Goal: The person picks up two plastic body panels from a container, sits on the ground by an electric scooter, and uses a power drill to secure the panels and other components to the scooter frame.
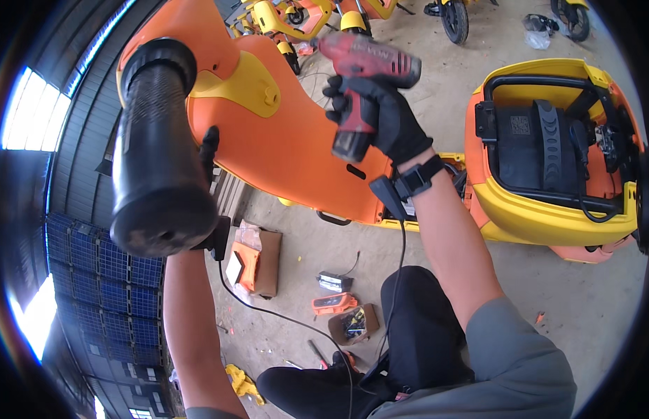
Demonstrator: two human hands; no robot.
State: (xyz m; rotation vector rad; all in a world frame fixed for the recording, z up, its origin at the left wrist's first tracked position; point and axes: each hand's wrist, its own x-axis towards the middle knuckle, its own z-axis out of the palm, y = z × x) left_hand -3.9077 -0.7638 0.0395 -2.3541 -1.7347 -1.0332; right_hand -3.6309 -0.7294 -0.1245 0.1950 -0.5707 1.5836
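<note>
My right hand (380, 119), in a black glove, is closed round the handle of a red-and-black cordless drill (373, 59), held above an orange scooter body (282, 160) with a yellow piece (254, 94). A large black handlebar grip (160, 153) fills the upper left, close to the camera. My left hand (208, 150), also gloved, is mostly hidden behind that grip, beside the orange body; a finger shows, pointing up, and I cannot tell what it holds. Black devices with cables are strapped at both wrists.
An open yellow-and-orange compartment (551, 216) holding a black case (520, 167) sits right. Below are a cardboard box (267, 262), a small box of parts (352, 325), a lamp (335, 282) and loose tools. More scooters (289, 17) stand behind; blue stacked racks (101, 293) line the left.
</note>
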